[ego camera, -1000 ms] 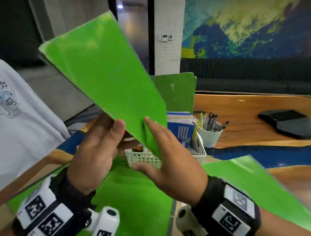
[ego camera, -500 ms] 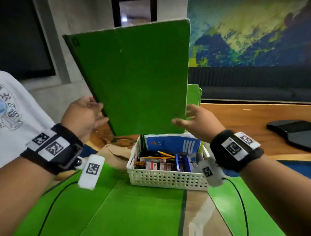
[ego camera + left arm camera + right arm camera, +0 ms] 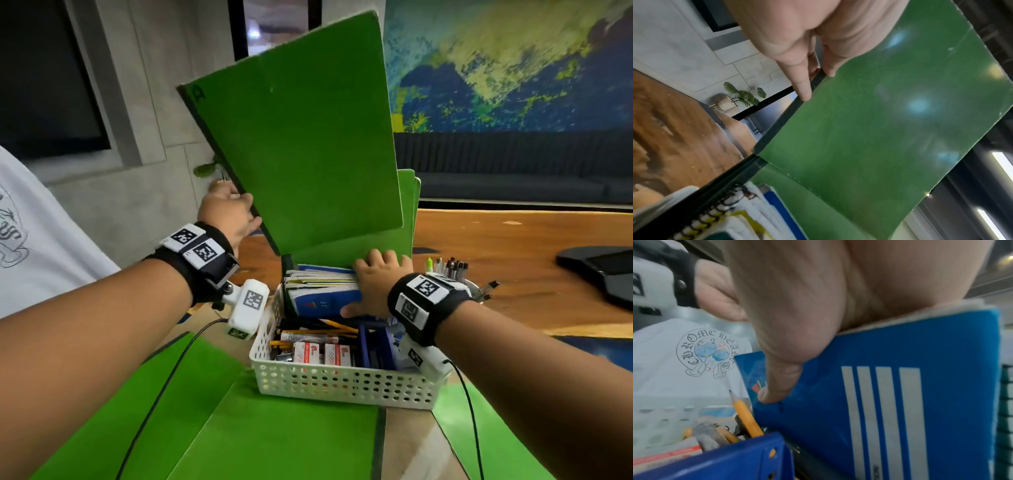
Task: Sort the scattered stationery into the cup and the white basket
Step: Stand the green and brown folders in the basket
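A large green folder (image 3: 301,137) stands tilted, its lower corner down at the back of the white basket (image 3: 342,380). My left hand (image 3: 236,205) pinches its dark spine edge (image 3: 789,113) between thumb and fingers (image 3: 803,87). My right hand (image 3: 376,281) grips the upright blue notebook (image 3: 900,386) in the basket, thumb (image 3: 777,386) on its front cover. Pencils (image 3: 339,325), small boxes (image 3: 322,353) and a blue box (image 3: 715,464) lie in the basket's front part. The white cup (image 3: 474,289) with pens (image 3: 448,265) stands behind my right wrist, mostly hidden.
More green folders (image 3: 274,438) lie flat on the wooden table (image 3: 513,246) in front of the basket, and another (image 3: 407,212) stands at its back. A black object (image 3: 603,270) sits far right. A person in a white T-shirt (image 3: 41,240) is at the left.
The folder has tipped and come lower towards the basket's back. My right hand left the folder's right edge and dropped onto the blue notebook. My left hand still holds the spine.
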Tool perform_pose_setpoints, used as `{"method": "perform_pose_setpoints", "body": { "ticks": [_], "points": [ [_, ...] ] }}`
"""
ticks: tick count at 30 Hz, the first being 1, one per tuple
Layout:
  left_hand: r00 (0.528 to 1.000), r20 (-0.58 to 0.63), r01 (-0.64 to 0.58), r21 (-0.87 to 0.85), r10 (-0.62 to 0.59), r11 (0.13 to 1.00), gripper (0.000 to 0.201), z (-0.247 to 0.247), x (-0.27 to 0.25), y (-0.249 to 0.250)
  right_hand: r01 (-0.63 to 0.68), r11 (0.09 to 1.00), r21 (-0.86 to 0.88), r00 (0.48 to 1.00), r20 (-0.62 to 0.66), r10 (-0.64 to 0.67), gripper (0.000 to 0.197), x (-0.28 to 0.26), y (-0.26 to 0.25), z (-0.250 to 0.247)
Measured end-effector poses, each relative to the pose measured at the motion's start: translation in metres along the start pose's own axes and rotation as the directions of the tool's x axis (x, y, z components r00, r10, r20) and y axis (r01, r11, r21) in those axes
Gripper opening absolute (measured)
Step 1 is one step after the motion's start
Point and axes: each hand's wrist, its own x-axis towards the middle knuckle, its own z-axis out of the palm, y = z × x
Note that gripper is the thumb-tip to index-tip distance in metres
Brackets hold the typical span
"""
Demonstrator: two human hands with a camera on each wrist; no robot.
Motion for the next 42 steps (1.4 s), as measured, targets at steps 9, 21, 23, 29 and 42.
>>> {"method": "perform_pose_setpoints", "body": {
  "ticks": [9, 21, 23, 29, 42],
  "points": [
    [0.986, 0.092, 0.11, 0.272, -0.14, 0.956, 0.026, 0.02, 0.013, -0.065, 0.045, 0.999, 0.007, 0.997, 0.07, -0.045, 0.081, -0.003, 0.003, 0.0],
    [0.921, 0.351, -0.208, 0.809, -0.167, 0.551, 0.008, 0.005, 0.026, -0.094, -0.012, 0.99, 0.14, 0.991, 0.136, -0.007, 0.063, 0.001, 0.001, -0.009],
    [0.924, 0.355, -0.232, 0.814, -0.14, 0.533, 0.009, 0.006, 0.03, -0.092, -0.007, 0.99, 0.142, 0.991, 0.134, -0.013, 0.062, 0.0, 0.001, -0.008],
    [0.895, 0.404, -0.29, 0.851, -0.191, 0.438, 0.01, 0.007, 0.022, -0.084, -0.069, 0.984, 0.165, 0.982, 0.183, 0.039, 0.064, 0.0, -0.004, -0.016],
    [0.869, 0.451, -0.39, 0.878, -0.204, 0.278, 0.011, 0.01, 0.021, -0.087, 0.016, 0.984, 0.175, 0.99, 0.133, -0.039, 0.052, 0.005, 0.004, -0.018]
  ]
}}
